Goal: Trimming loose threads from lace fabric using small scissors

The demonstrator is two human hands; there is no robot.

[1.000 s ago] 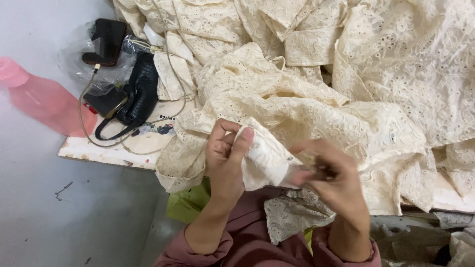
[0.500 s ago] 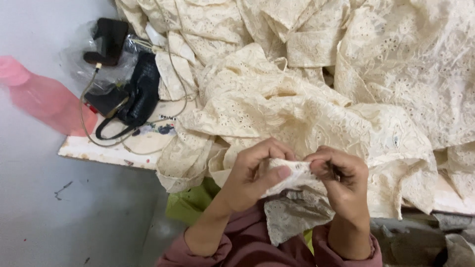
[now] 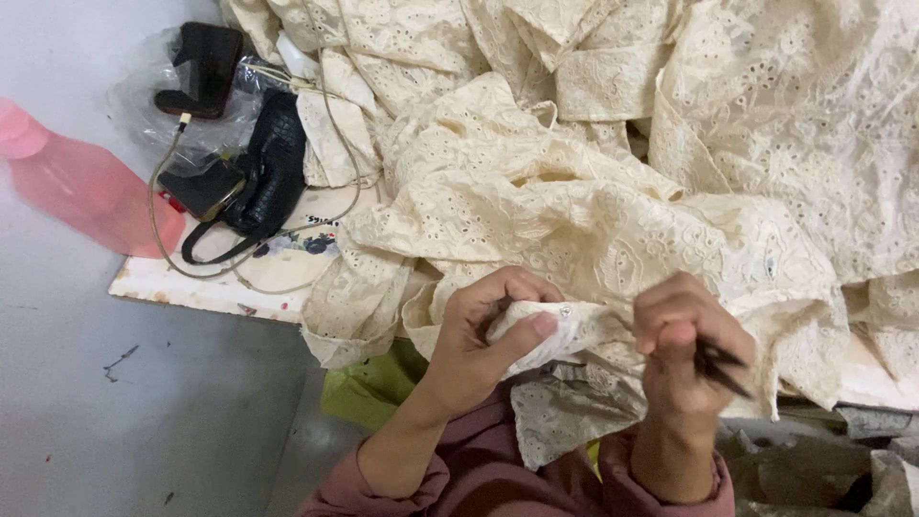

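A large heap of cream eyelet-lace fabric [image 3: 613, 153] covers the work surface. My left hand [image 3: 483, 335] pinches a folded edge of that fabric [image 3: 565, 330] near a small button, thumb on top. My right hand [image 3: 684, 349] is closed around a small dark tool [image 3: 723, 369], likely thread snips, whose tips point down to the right, just beside the held edge. A separate scrap of lace [image 3: 565, 412] hangs below both hands over my lap. Both sleeves are dusty pink.
At the left lie a black handbag [image 3: 268, 168], a black charger with a cable [image 3: 206, 57] on clear plastic, and a pink bottle [image 3: 81, 182] on the grey floor. The board's edge [image 3: 201, 292] runs below them. Green cloth [image 3: 378, 383] shows under the fabric.
My hands came together and dropped lower. The left hand turned from an open palm hold to a pinch on the fabric edge. The right hand drew slightly away to the right with the tool.
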